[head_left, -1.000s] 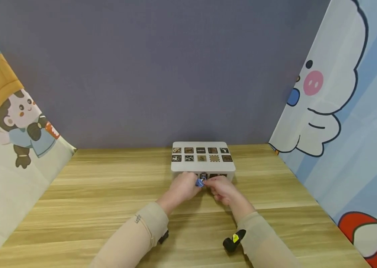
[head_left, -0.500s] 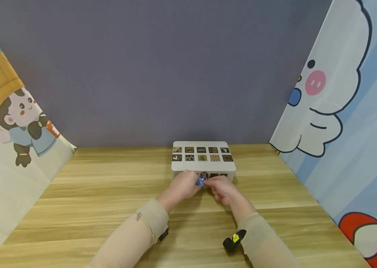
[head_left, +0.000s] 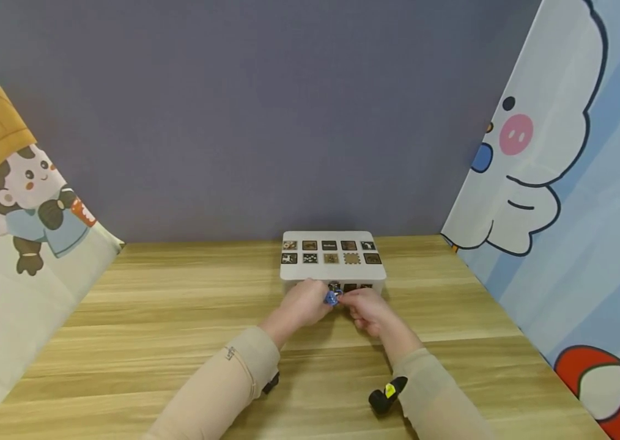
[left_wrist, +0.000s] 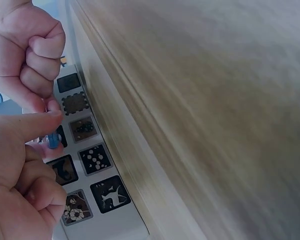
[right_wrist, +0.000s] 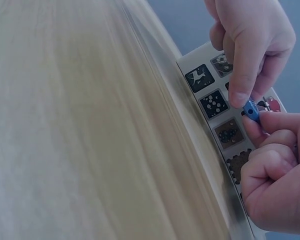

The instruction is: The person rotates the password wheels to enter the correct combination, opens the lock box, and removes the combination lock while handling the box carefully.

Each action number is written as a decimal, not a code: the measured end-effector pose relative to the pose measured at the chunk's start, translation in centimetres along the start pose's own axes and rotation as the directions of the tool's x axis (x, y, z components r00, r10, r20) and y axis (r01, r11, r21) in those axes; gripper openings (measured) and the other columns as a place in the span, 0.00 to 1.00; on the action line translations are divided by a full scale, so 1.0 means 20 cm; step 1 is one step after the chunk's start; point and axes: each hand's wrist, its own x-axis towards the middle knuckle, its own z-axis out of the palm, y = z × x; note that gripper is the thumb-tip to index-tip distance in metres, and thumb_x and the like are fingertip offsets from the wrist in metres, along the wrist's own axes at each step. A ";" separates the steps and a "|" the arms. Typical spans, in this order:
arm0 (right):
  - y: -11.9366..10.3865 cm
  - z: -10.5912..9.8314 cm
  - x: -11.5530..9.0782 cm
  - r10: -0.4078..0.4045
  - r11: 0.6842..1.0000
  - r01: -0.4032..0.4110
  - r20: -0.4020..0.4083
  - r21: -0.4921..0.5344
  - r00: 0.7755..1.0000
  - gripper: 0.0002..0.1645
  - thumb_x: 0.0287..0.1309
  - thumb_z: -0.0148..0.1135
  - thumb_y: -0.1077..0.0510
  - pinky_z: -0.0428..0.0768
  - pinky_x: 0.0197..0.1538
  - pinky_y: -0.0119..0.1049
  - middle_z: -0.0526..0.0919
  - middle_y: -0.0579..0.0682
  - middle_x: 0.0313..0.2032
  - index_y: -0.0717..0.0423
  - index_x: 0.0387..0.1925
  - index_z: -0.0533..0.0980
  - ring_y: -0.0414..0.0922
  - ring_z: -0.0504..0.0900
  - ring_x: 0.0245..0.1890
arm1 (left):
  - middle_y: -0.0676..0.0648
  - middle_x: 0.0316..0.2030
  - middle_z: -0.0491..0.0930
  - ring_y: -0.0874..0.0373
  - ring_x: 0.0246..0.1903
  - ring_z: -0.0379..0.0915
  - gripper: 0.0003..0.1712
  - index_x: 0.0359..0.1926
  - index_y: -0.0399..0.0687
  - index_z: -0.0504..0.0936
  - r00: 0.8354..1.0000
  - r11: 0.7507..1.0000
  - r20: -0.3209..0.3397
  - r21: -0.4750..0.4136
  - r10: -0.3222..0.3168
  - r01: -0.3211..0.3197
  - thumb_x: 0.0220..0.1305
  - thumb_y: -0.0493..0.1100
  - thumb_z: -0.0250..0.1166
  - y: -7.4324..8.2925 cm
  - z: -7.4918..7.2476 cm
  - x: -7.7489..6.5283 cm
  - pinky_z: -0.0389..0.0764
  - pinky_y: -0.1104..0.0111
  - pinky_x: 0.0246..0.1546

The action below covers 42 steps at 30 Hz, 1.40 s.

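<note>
A small blue padlock-like piece with shiny metal parts is at the front of a white box. In the head view my left hand grips it from the left. The thumb and forefinger of my right hand pinch at its right side; I cannot tell whether they hold a separate small part. In the right wrist view the blue piece shows a dark round hole between both hands' fingertips. Fingers cover much of it in the left wrist view, where a blue end peeks out.
Dark square pictures decorate the box's lid and front. The box stands on a wood-grain table near a grey back panel. Cartoon-printed sheets flank the table. A black wrist device sits at the right cuff.
Both hands stay at the box front. The blue piece has shifted and turned slightly to the right between the fingers; the head view sways a little.
</note>
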 end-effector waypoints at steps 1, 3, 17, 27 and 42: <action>0.00 0.00 0.00 0.001 1.000 -0.001 -0.003 -0.002 1.000 0.12 0.57 0.61 0.59 0.56 0.11 0.27 0.59 0.42 0.12 0.66 0.37 0.79 0.36 0.55 0.09 | 0.56 0.15 0.72 0.63 0.14 0.66 0.15 0.17 0.54 0.73 1.000 1.000 0.002 -0.005 0.000 0.000 0.55 0.45 0.68 0.00 0.00 0.00 0.70 0.73 0.14; 0.00 -0.01 -0.01 0.002 1.000 -0.002 -0.004 -0.008 1.000 0.12 0.57 0.61 0.59 0.56 0.11 0.27 0.60 0.42 0.12 0.65 0.38 0.79 0.36 0.55 0.09 | 0.56 0.15 0.72 0.64 0.13 0.66 0.15 0.16 0.54 0.73 1.000 1.000 0.003 -0.008 0.003 -0.003 0.56 0.45 0.67 0.01 0.00 0.00 0.69 0.73 0.14; -0.01 -0.06 -0.06 -0.012 1.000 0.012 0.003 -0.011 1.000 0.13 0.57 0.61 0.58 0.55 0.11 0.27 0.59 0.41 0.11 0.66 0.38 0.78 0.35 0.54 0.09 | 0.56 0.15 0.72 0.64 0.13 0.65 0.14 0.18 0.54 0.73 1.000 1.000 0.003 -0.019 0.019 -0.019 0.57 0.46 0.67 0.06 0.00 0.00 0.69 0.74 0.13; -0.01 -0.08 -0.08 -0.011 1.000 0.011 -0.004 -0.004 1.000 0.15 0.57 0.61 0.57 0.56 0.11 0.27 0.58 0.40 0.11 0.66 0.41 0.78 0.36 0.54 0.09 | 0.57 0.15 0.72 0.64 0.13 0.65 0.13 0.19 0.54 0.75 1.000 0.999 -0.004 -0.046 0.018 -0.018 0.57 0.45 0.67 0.09 -0.02 -0.01 0.70 0.73 0.13; -0.06 -0.09 -0.11 -0.054 0.998 0.053 -0.021 -0.022 0.998 0.14 0.57 0.62 0.57 0.57 0.11 0.27 0.60 0.42 0.12 0.65 0.39 0.79 0.35 0.55 0.10 | 0.58 0.15 0.73 0.64 0.13 0.67 0.10 0.23 0.52 0.79 0.999 0.999 -0.032 -0.039 0.020 -0.021 0.58 0.48 0.67 0.12 -0.08 -0.03 0.70 0.73 0.14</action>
